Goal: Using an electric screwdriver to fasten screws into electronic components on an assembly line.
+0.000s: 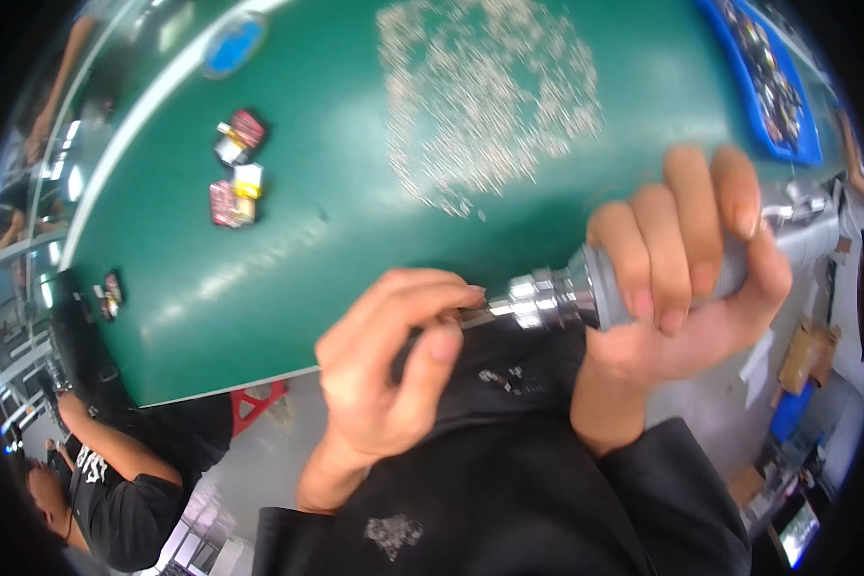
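My right hand (677, 278) is wrapped round the grey body of a power screwdriver (549, 298), which lies nearly level above the near edge of the green table. Its shiny metal chuck and thin bit point left. My left hand (384, 370) is closed at the bit's tip, thumb and forefinger bent in a pinch. Whatever small piece sits between those fingertips is too blurred and hidden to name. Beyond the hands, many small, thin silvery metal pieces (490, 96) are spread on the table (298, 288).
Small red, white and yellow parts (235, 168) sit at the left of the table, near a round blue item (233, 44). A blue tray (804, 144) holding mixed parts stands at the far right. Another person (125, 490) is at the lower left.
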Demonstrator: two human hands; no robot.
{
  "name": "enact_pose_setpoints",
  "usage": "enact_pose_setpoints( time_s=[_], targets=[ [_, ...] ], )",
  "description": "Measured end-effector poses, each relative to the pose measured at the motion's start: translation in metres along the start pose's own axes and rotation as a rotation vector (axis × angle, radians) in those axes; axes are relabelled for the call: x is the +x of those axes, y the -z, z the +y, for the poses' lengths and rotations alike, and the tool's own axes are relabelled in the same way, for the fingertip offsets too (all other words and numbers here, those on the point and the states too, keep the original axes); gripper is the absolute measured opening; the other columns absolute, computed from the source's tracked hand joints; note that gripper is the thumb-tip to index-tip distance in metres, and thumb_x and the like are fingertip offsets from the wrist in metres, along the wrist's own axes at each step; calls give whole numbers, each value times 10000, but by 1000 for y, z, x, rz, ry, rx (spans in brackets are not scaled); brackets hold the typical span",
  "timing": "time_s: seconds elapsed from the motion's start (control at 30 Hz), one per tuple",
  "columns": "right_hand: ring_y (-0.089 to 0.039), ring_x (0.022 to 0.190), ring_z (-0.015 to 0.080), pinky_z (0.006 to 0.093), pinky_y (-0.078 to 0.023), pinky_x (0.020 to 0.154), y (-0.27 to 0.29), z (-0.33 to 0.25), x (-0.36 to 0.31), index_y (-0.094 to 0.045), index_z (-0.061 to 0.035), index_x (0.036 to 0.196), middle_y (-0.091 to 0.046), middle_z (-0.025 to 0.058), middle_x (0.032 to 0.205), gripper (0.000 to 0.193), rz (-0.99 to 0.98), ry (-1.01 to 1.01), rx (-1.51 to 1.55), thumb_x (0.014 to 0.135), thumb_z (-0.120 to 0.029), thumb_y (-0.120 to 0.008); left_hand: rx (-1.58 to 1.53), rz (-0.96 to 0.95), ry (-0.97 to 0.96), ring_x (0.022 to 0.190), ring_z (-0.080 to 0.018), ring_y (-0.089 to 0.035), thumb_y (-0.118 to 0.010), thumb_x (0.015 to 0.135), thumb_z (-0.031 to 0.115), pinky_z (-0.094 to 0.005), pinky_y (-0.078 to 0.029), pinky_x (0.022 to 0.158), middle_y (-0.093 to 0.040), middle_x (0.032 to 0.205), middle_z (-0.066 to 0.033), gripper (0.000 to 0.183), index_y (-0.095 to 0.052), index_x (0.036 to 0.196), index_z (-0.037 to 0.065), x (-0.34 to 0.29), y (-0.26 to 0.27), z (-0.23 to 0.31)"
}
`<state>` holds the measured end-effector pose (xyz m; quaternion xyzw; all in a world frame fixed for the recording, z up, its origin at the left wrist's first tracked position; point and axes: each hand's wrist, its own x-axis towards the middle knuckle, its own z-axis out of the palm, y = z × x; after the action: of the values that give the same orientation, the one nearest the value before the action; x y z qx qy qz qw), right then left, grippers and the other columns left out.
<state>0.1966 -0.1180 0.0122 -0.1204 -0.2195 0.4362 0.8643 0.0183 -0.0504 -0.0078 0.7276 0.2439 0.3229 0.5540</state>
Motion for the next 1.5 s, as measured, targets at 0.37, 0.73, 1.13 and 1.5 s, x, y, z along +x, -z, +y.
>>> enact_pose_setpoints(
  time_s=[0.37, 0.73, 1.13, 1.5],
  targets=[
    [-330, 405, 108, 266, -361, 431, 17, 17, -6, -404, -63, 855, -368, 27, 629, 114, 330, 97, 48, 909, -131, -479, 823, 447, -135, 631, -226, -616, -494, 927, 2, -312, -484, 607, -659, 777, -132, 134, -620, 897, -32, 98, 195, -21],
    [-329, 362, 115, 289, -366, 401, 23, 20, -18, -367, -85, 799, -357, 28, 595, 171, 378, -23, -4, 889, -183, -475, 1116, 365, 99, 1158, -372, -559, -671, 793, -24, -411, -431, 994, -596, 1235, -208, 487, -537, 1259, 21, 189, 394, -118],
    [-355, 414, 126, 307, -377, 455, 25, 16, -16, -397, -75, 828, -378, 41, 623, 149, 330, -71, 26, 891, -170, -494, 901, -38, -231, 985, -289, -641, -769, 698, -15, -351, -509, 852, -655, 1135, -165, 456, -618, 1128, -4, 123, 180, -12],
    [-384, 426, 114, 306, -401, 495, 23, 20, -28, -455, -73, 862, -412, 27, 640, 127, 161, -172, -13, 910, -188, -430, 585, -409, -270, 975, -328, -588, -774, 672, 39, -401, -505, 786, -611, 1135, -160, 468, -592, 1092, -57, 36, 68, 4]
  ],
)
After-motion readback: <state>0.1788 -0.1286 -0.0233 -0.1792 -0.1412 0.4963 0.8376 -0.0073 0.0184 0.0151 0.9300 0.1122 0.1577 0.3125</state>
